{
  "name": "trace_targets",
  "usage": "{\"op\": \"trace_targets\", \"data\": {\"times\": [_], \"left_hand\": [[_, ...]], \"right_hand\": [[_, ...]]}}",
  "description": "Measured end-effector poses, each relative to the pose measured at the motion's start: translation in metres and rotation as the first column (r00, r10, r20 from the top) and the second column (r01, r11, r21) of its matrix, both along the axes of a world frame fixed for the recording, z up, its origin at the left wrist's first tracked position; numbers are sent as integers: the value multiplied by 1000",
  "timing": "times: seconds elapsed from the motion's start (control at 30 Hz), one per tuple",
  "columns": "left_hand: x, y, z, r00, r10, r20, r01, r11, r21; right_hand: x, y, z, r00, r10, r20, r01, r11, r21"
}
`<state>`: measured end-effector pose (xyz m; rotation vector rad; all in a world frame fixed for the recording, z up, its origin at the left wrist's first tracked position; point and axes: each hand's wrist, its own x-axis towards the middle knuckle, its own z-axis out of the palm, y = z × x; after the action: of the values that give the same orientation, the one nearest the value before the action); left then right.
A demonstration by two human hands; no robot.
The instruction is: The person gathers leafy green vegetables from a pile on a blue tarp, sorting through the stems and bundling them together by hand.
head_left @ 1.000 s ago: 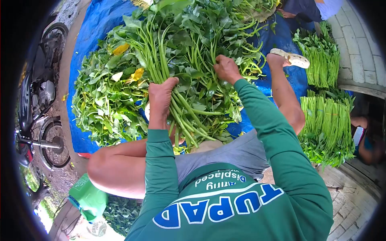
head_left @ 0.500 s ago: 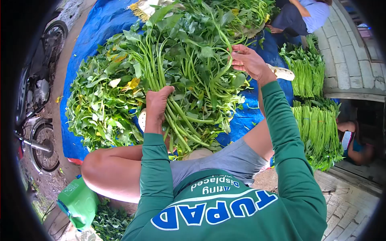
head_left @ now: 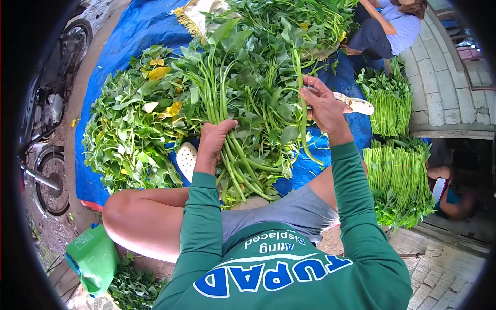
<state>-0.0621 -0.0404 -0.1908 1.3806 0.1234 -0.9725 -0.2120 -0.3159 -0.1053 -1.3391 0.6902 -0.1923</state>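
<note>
Our left hand (head_left: 213, 142) is closed around a bundle of leafy stems (head_left: 220, 103) over the blue tarp (head_left: 116, 49); with our right hand (head_left: 326, 107) we pinch one stem (head_left: 299, 72), to the right of the bundle.

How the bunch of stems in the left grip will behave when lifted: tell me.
The bunch will probably sag at its ends, since long, slim stems stretch past the left grip both ways. Some stems might slide loose: no band shows around them.
</note>
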Motion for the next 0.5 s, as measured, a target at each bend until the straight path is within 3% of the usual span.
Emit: {"op": "trace_targets", "data": {"times": [0.17, 0.27, 0.4, 0.5], "left_hand": [[-10, -4, -27, 997, -31, -74, 26, 997, -67], [-19, -4, -29, 982, -45, -183, 27, 995, -98], [-26, -14, -39, 992, 5, -125, -18, 994, -107], [-23, -17, -35, 999, 13, -40, -18, 991, -132]], "right_hand": [[8, 21, -11, 997, -74, -11, 73, 996, -46], [15, 28, -8, 994, -106, -40, 89, 948, -306], [18, 27, -7, 995, -95, -41, 43, 741, -671], [12, 38, -3, 953, -81, -291, -154, 697, -700]]}}
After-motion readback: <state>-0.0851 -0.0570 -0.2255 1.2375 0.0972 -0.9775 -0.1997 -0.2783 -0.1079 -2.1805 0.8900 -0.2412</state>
